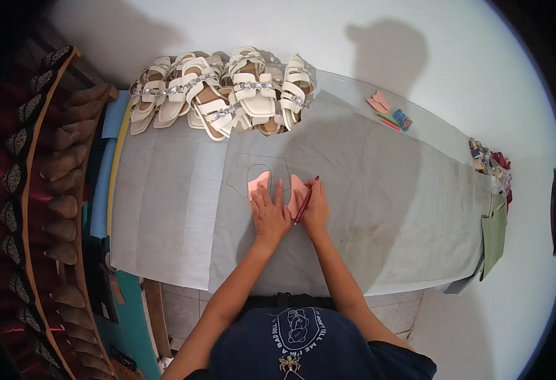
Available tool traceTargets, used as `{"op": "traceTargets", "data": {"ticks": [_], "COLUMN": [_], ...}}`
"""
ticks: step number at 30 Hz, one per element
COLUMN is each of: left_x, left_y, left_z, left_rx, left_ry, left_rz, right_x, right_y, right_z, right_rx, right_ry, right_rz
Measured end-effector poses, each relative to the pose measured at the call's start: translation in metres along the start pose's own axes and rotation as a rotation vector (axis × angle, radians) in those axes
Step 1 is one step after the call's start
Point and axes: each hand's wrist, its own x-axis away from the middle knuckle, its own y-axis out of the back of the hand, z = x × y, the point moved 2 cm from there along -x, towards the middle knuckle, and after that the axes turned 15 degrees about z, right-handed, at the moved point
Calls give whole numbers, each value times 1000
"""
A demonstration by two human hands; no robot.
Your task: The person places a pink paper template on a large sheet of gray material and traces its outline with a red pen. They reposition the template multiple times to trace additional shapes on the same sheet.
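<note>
- While the left hand (269, 212) lies flat with fingers spread, it presses a pink paper pattern (260, 183) down on the grey cloth (379, 209); it grips nothing.
- Closed around a red pen (306, 200), the right hand (316, 206) rests on the pattern's right part, the pen tip pointing up and away.
- A drawn outline (257, 166) (thin, dark) surrounds the pattern on the cloth.
- White sandals (227, 95) are heaped at the cloth's far edge.
- Small pink pieces (378, 102) and pens lie well apart, far right.
</note>
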Motion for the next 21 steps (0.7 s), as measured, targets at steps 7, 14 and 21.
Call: {"op": "traceTargets", "data": {"ticks": [7,14,21], "left_x": [-2,-8,-9], "left_y": [6,0,-10], "left_z": [-6,-17,-13], "left_rx": [88,30,55], "left_ry": [-33,-81,-81], "left_rz": [22,65,37], "right_x": [-1,-9,-32], "right_y": [7,17,17], "right_z": [-3,-27,-23], "right_rx": [-28,-227,-397], "right_ry": [23,112,162], "right_rz": [54,256,250]}}
